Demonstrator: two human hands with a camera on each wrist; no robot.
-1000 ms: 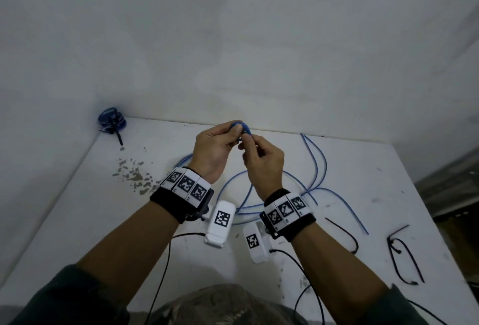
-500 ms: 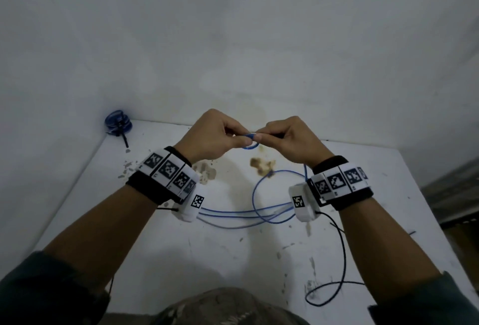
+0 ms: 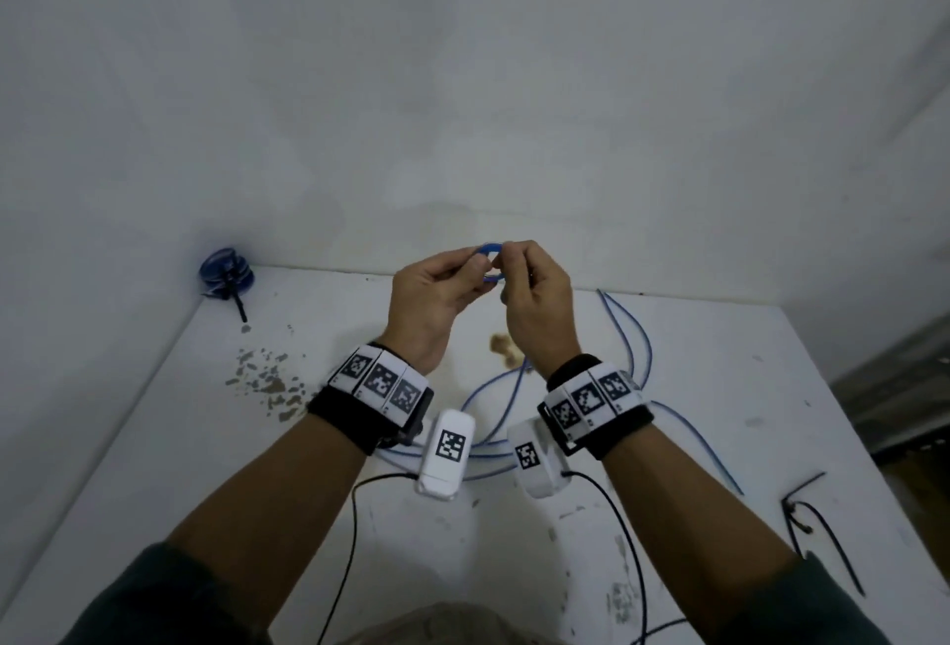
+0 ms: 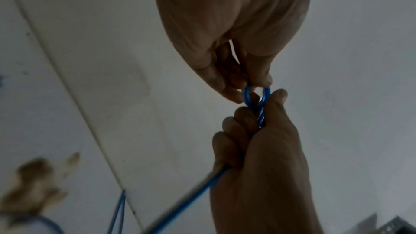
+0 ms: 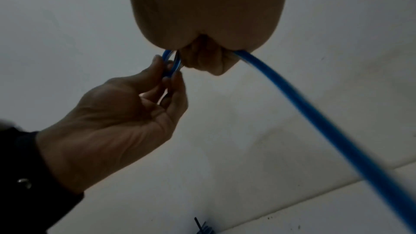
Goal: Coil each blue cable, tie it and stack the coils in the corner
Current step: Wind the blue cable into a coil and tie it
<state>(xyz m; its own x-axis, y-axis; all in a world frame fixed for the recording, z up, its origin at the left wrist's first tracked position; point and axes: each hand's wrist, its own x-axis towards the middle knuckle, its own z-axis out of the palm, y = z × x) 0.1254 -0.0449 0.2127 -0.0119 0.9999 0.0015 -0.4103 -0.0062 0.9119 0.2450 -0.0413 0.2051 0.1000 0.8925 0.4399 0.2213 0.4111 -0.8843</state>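
Observation:
Both hands are raised above the white table point(image 3: 154, 439) near the back wall. Between them is a small tight loop of the blue cable point(image 3: 491, 261). My left hand point(image 3: 480, 270) pinches the loop from the left with thumb and fingertips. My right hand point(image 3: 506, 266) grips the cable just beside the loop. In the left wrist view the loop point(image 4: 256, 99) sits between the left fingertips point(image 4: 261, 79) and the right fist point(image 4: 258, 149). In the right wrist view the cable's tail point(image 5: 326, 122) runs down out of the right fist. The rest of the cable point(image 3: 629, 336) lies in loose curves on the table.
A tied blue coil point(image 3: 226, 272) sits in the back left corner, a black tie end sticking out of it. Black cable ties point(image 3: 817, 531) lie at the table's right side. Chipped patches point(image 3: 267, 380) mark the left of the table. Thin black wrist-camera wires hang near the front edge.
Half a second ago the hands were knuckles-up with wrists spread wide. Now the wrists have swung back in close together, and the pinched loop stands a little larger between the fingertips.

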